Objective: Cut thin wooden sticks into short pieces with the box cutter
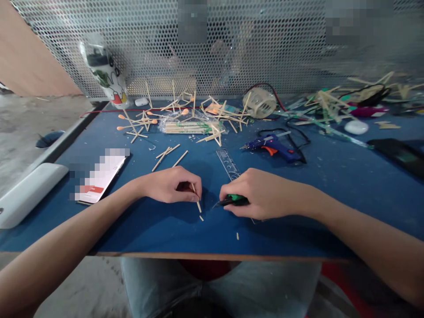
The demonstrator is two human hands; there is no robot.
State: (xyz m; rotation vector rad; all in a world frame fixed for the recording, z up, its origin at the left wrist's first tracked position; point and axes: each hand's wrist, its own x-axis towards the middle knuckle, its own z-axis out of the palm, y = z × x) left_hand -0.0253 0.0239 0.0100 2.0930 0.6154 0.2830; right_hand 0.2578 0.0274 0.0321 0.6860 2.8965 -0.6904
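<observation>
Between the thumb and fingers of my left hand (170, 184) is a thin wooden stick (199, 206), its lower end pointing down at the blue tabletop. A short cut-off piece (201, 218) lies just below that end. My right hand (253, 194) is closed round a green and black utility knife (234, 200), whose blade points left toward the stick without touching it. Under the right hand lies a clear ruler (227, 162), partly covered. Another small wooden bit (237, 236) rests near the table's front edge. Several loose sticks (165, 152) lie beyond my left hand.
A blue glue gun (273, 146) with a black cord lies behind my right hand. At left are a phone (102, 176) and a white oblong case (31, 194). Stick structures, a wrapped stick bundle (188, 127) and a bottle (107, 79) stand along the perforated metal panel (149, 44).
</observation>
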